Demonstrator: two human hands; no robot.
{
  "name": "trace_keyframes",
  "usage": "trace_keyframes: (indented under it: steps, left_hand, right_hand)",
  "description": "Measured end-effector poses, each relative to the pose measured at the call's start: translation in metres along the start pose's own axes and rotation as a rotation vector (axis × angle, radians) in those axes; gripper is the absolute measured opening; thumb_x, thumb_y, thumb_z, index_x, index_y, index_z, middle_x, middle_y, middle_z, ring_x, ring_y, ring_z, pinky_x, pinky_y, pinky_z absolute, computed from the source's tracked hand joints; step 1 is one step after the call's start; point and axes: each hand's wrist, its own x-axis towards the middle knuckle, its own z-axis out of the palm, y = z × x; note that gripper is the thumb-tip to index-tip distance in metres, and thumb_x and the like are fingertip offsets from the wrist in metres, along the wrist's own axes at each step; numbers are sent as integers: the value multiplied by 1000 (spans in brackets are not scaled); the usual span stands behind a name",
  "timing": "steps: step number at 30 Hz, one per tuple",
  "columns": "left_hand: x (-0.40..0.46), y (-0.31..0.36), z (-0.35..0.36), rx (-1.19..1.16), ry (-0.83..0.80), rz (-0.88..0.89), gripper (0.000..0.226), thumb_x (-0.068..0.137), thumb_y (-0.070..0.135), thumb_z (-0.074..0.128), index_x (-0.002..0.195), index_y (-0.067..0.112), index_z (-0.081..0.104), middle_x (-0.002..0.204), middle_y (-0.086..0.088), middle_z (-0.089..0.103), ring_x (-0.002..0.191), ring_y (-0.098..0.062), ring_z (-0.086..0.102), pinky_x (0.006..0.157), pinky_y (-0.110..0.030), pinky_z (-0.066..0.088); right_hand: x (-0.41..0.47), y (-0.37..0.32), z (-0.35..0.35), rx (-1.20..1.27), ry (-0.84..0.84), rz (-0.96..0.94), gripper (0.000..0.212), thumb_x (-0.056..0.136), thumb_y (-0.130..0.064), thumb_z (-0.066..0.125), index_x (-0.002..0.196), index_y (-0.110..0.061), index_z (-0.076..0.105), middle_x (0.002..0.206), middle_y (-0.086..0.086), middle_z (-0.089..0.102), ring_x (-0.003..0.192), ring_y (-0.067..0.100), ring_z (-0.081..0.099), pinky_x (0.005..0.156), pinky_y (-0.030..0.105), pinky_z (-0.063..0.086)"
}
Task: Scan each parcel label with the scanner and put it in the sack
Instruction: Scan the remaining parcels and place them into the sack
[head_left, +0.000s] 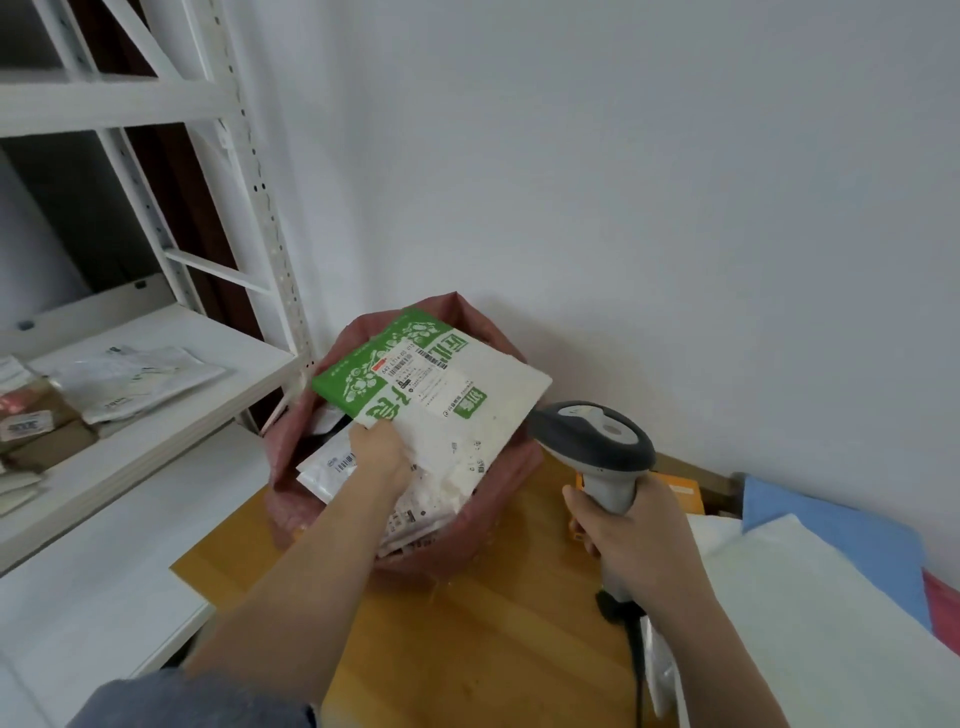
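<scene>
- Shelving (156, 104), white metal, stands at the left; its lower shelf carries a loose heap of parcels (104, 384), white mailers and brown packets, too jumbled to count.
- Tabletop (467, 623) of yellow wood bears one reddish woven sack (291, 441), set against the wall with its mouth open.
- Inside the sack lie several white mailers (332, 467) with barcode labels, overlapping so the number cannot be told.
- One green-and-white parcel (441, 395) is held tilted over the sack's mouth, label side up; its white shipping label (415, 371) shows barcodes and small print too fine to read, and the large green characters are not legible.
- Left hand (376, 452) grips the parcel's near edge, fingers curled round it.
- Right hand (631, 540) has its fingers wrapped round the handle of one grey scanner (597, 441), whose head sits just beside the parcel's right edge; a black cable hangs from its base.
- Orange box (680, 491) peeks out behind the scanner.
</scene>
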Motion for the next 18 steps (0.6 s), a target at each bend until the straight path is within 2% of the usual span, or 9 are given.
trace_keyframes:
  steps: [2,4,5,7,9,12,15,18]
  left_hand:
    - [10,4,-7,37,88,-22,37,99,3,37,135,4,45,124,-11,57,105,-25,58,89,-35,49]
    - [20,3,-14,3,169,-74,38,98,6,41,136,3,42,130,-13,54,93,-22,55,82,-33,48]
    - [24,3,-17,70,176,-21,39,97,6,44,135,3,39,130,-14,52,90,-23,51,78,-33,45]
    - [31,1,-21,292,177,-1,46,95,7,47,138,4,32,132,-12,49,95,-23,44,81,-32,40]
    - [36,-5,-23,376,150,26,60,90,6,54,141,7,23,136,-13,43,99,-23,43,86,-34,43]
    - [32,-8,-20,506,185,124,98,73,1,72,147,18,10,140,-15,25,117,-31,40,97,-39,43]
    - [26,-16,-17,792,213,321,116,64,11,84,149,23,6,146,-18,16,128,-37,29,110,-50,28]
    - [28,-25,-20,937,137,493,116,66,19,84,147,26,3,151,-19,7,136,-42,17,115,-57,10]
  right_hand:
    - [2,0,13,-18,-13,5,21,88,-29,68,85,-9,63,65,-4,63,55,4,59,50,9,41]
    - [6,2,23,-24,-20,20,19,89,-28,68,81,-10,63,63,-5,64,50,2,58,47,9,41]
    - [8,4,28,-25,-16,35,19,89,-27,68,82,-11,62,64,-4,65,51,3,58,48,10,40]
    - [12,8,34,-23,0,81,17,89,-25,68,84,-10,62,68,0,67,53,5,59,50,10,40]
    - [16,14,40,-5,8,129,17,89,-22,68,82,-8,63,64,1,66,49,4,58,45,10,39]
    - [19,22,49,14,18,183,16,88,-19,68,78,-7,63,57,-1,64,42,-2,56,39,7,38]
    - [20,28,57,21,30,211,15,87,-19,69,80,-8,61,58,-2,62,42,-4,55,37,6,36]
    - [23,32,62,21,30,236,16,88,-20,69,87,-5,62,63,0,64,41,-4,55,38,7,37]
